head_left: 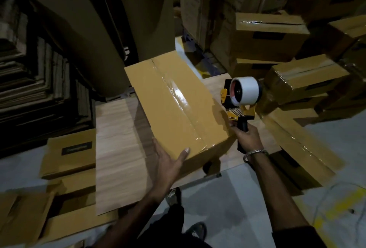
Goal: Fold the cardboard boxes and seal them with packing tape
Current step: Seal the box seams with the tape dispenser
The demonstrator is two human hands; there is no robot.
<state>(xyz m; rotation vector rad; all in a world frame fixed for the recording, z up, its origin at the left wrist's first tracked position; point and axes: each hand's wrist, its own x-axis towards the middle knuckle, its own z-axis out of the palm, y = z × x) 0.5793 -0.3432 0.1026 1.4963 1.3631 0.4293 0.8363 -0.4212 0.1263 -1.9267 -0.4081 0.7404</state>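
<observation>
A closed brown cardboard box (158,97) lies on a wooden table (116,148), with a shiny strip of clear tape (178,93) running along its top seam. My left hand (168,158) grips the box's near corner, thumb on top and fingers along the side. My right hand (247,136) grips the black handle of a yellow tape dispenser (242,94) carrying a white tape roll, held just off the box's right edge.
Several taped boxes (305,77) are piled to the right and behind. Flat unfolded boxes (69,152) lie on the floor at left. Large brown paper rolls (83,29) stand behind the table. Tall printed cartons (233,0) stand at the back.
</observation>
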